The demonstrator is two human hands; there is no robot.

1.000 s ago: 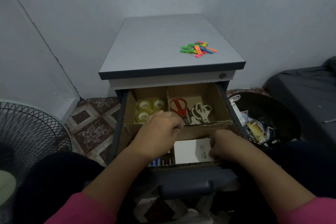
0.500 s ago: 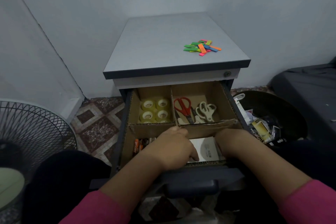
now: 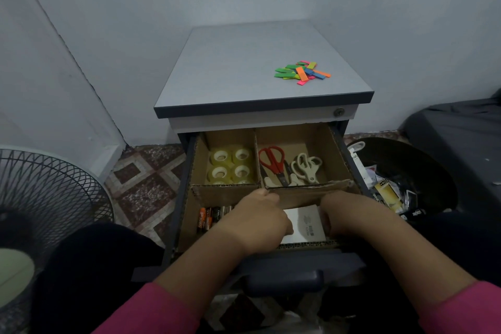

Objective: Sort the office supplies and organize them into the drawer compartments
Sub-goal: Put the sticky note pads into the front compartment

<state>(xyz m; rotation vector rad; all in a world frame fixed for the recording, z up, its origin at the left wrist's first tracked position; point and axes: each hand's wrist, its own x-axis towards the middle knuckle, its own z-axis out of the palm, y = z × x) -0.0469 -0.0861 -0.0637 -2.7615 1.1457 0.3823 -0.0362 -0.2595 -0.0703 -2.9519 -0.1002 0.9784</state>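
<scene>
The open drawer (image 3: 349,149) holds cardboard compartments. Several clear tape rolls (image 3: 230,168) fill the back left one. Red scissors (image 3: 272,161) and white scissors (image 3: 307,168) lie in the back right one. Batteries (image 3: 208,218) lie in the front left one. A white box (image 3: 306,222) sits in the front right compartment. My left hand (image 3: 257,221) curls over its left side and my right hand (image 3: 341,214) over its right edge; much of the box is hidden. A pile of coloured sticky flags (image 3: 301,73) lies on the cabinet top (image 3: 230,68).
A wire-guarded fan (image 3: 40,198) stands at the left on the tiled floor. A black bin (image 3: 423,171) full of packaging sits right of the drawer, with a dark cushion (image 3: 461,130) beyond. The drawer handle (image 3: 284,282) is just below my wrists. Walls close in behind.
My left hand came off the cardboard divider and dropped onto the white box, uncovering the tape rolls. My right hand stayed at the box's right edge.
</scene>
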